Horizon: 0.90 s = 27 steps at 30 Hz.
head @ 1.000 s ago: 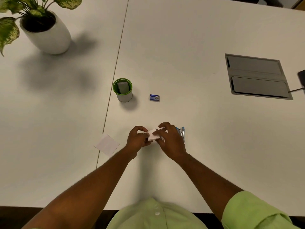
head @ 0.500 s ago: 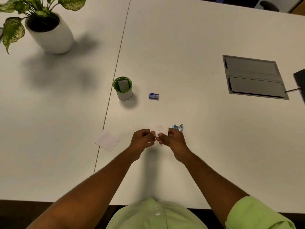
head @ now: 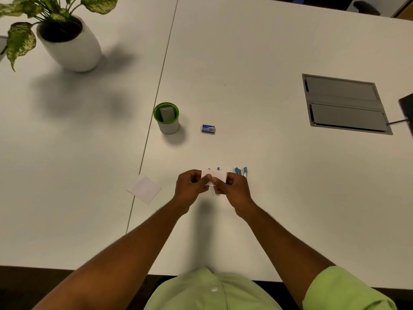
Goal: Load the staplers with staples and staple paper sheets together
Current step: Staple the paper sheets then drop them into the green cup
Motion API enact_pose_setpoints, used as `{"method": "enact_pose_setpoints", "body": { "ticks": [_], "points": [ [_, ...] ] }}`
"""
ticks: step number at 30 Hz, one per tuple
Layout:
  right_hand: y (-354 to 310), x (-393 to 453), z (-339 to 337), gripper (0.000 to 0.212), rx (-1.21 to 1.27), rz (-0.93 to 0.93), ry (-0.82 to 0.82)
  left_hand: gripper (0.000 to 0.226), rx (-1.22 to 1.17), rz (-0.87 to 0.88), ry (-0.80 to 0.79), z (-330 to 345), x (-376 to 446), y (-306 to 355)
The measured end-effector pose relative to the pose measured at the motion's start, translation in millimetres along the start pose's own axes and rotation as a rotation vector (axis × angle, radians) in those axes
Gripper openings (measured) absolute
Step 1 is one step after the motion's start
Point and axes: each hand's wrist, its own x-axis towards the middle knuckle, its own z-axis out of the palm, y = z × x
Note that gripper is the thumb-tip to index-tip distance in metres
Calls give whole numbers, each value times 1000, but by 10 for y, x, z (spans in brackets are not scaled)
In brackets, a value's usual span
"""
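Observation:
Both hands pinch a small stack of white paper sheets (head: 215, 175) just above the table: my left hand (head: 191, 184) holds its left edge, my right hand (head: 234, 189) its right edge. A purple tip, maybe a stapler (head: 218, 168), peeks out behind the sheets, mostly hidden. A blue stapler (head: 241, 171) lies on the table beside my right hand. A small blue staple box (head: 208, 128) sits further back. Another white paper square (head: 144, 189) lies flat to the left of my left hand.
A green-rimmed white cup (head: 167, 118) holding a grey pad stands behind the hands. A potted plant (head: 67, 39) is at the far left. A grey cable hatch (head: 344, 104) is set into the table (head: 245, 52) at the right. A seam runs down the table.
The hands have turned the paper sheets upright and squared them between the fingertips. The right hand has drawn back, uncovering the blue stapler.

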Motion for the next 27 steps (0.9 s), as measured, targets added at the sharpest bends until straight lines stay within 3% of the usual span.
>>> {"method": "enact_pose_setpoints", "body": {
  "ticks": [12,21,27],
  "points": [
    [76,29,21,21,15,64,-5,10,-35,-19,33,6,-60,-26],
    [42,54,44,30,-142,16,22,15,-21,-23,24,34,-76,-25],
    [22,54,30,26,-95,30,-14,15,-51,-24,23,36,-70,-13]
  ]
}}
